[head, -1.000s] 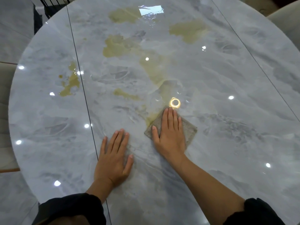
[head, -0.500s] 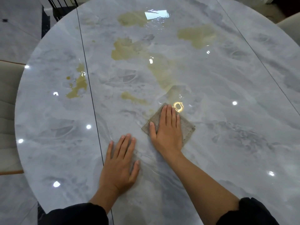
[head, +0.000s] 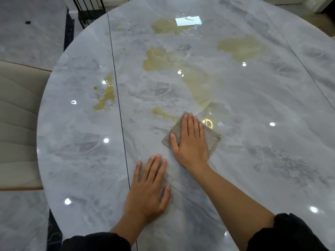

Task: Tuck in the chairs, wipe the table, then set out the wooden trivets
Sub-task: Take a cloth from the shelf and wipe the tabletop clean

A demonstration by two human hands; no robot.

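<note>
Right hand flat on grey cloth, fingers straight and together, left hand flat on marble table, fingers slightly apart, yellow spills beyond

You had one marble worktop, one grey cloth, one beige chair, two hands, left hand and right hand, and at least five yellow spills.

Fingers of our right hand hide much of the cloth; beyond the fingertips the table runs off frame.
</note>
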